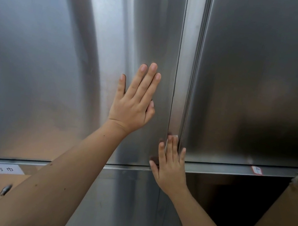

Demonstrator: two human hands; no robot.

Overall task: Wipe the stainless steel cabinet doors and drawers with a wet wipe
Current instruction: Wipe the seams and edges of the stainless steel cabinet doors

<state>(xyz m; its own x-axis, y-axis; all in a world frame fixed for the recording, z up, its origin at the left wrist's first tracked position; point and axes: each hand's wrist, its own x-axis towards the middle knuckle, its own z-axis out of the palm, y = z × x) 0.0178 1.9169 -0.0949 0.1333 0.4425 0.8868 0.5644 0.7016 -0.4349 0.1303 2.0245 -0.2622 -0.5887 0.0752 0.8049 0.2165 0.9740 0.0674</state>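
Left forearm was extended, left hand laid flat, fingers together. Beneath the slightly spread fingers of the right hand, the wet wipe was pressed on the door seam; limp, best pinned flat.

Reads as commercial storeroom / back-of-house, not a home: brushed stainless steel cabinet doors fill the frame, printed white label on shelf rail lower left, red-bordered tag right, cardboard boxes in open bays along the bottom
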